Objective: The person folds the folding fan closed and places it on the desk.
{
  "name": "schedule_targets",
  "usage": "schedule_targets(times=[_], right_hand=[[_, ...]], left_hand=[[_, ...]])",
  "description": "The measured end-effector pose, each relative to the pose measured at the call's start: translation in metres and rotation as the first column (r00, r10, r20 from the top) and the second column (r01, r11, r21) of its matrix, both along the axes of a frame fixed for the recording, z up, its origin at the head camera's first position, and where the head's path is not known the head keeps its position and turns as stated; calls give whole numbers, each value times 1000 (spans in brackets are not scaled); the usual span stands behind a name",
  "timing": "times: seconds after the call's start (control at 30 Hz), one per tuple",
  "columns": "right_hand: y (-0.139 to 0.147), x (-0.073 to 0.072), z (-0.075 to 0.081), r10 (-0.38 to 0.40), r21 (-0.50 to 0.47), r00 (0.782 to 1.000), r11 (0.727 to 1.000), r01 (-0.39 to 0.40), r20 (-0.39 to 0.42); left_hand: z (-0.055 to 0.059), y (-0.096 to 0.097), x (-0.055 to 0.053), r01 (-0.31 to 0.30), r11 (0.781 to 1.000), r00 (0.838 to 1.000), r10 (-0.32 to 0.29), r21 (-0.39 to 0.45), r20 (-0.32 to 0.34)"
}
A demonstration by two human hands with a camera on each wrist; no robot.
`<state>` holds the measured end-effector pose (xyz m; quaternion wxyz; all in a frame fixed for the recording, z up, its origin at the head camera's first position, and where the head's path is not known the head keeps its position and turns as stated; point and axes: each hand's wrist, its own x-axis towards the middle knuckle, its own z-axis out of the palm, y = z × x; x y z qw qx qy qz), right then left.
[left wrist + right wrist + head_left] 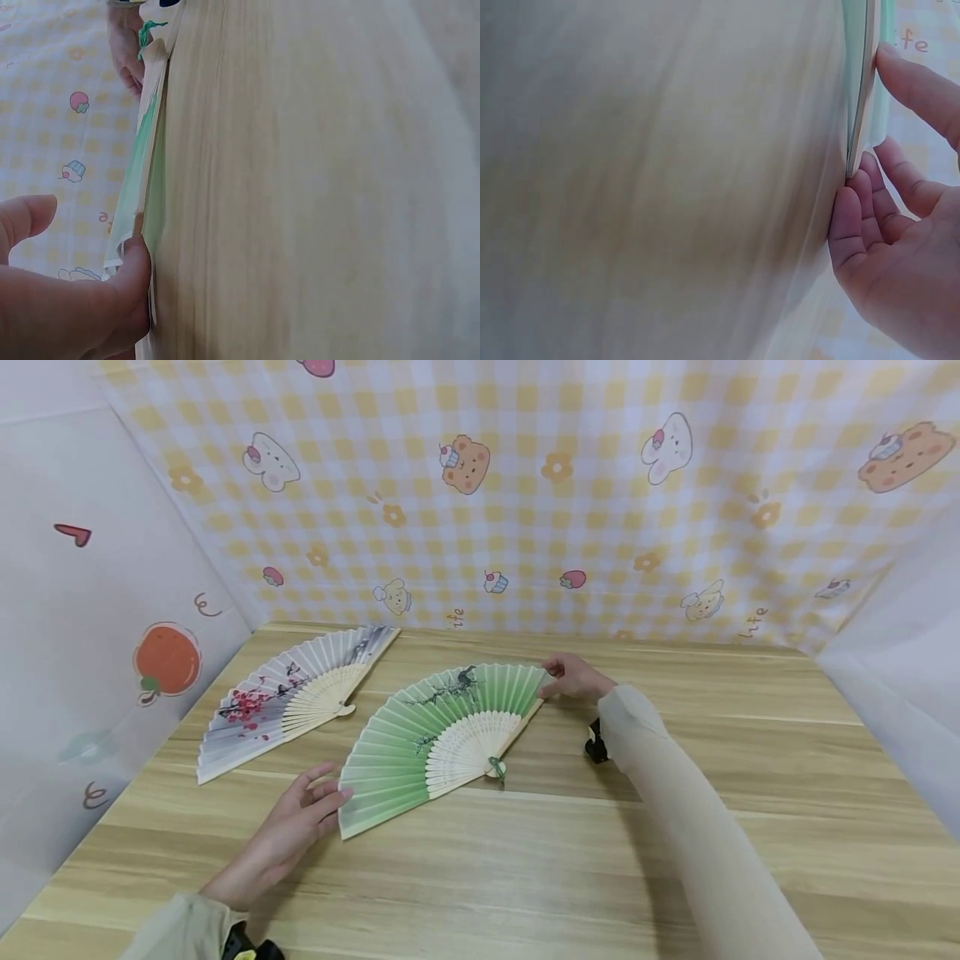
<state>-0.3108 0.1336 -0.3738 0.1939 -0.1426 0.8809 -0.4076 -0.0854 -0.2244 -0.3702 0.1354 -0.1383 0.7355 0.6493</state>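
Observation:
A green folding fan (405, 727), spread wide, lies over the wooden table with pale ribs and a green cord (497, 767) at its pivot. My left hand (288, 827) is at its left end, the thumb on the fan's edge and one finger raised apart from it in the left wrist view. At the opposite end my right hand (573, 678) pinches the outer rib, thumb on one side and curled fingers at its tip in the right wrist view. Behind and left lies a second spread fan (262, 697), grey-white with pink blossoms, touched by neither hand.
The table (750, 760) has a light wood grain. A yellow checked cloth (525, 527) with cartoon prints hangs along its back edge, and white sheets (67, 635) stand at the left and right sides. Both wrists wear black devices (596, 743).

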Motion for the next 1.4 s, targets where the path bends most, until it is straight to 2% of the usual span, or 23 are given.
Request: schedule_targets(times=[0.17, 0.3, 0.5, 0.67, 0.87, 1.17, 1.4], right_hand=[[3, 5, 2, 42, -9, 999, 999, -43, -27], [5, 7, 2, 50, -13, 999, 999, -50, -11], [7, 10, 1, 20, -5, 999, 1000, -20, 27], [6, 13, 1, 15, -1, 1000, 1000, -15, 5], [7, 18, 3, -5, 13, 1000, 1000, 5, -14], [7, 23, 3, -5, -22, 999, 1000, 3, -51], [8, 26, 3, -7, -23, 999, 1000, 6, -50]], left_hand=[[-1, -1, -1, -1, 1000, 1000, 1, 0, 30], [-2, -1, -1, 1, 1000, 1000, -1, 8, 22], [-4, -3, -1, 4, 998, 1000, -4, 57, 4], [-6, -5, 0, 16, 995, 1000, -15, 99, -6], [-5, -6, -2, 29, 994, 1000, -28, 105, -11], [-7, -4, -2, 11, 993, 1000, -10, 114, -12], [-7, -3, -1, -4, 990, 1000, 5, 139, -6]])
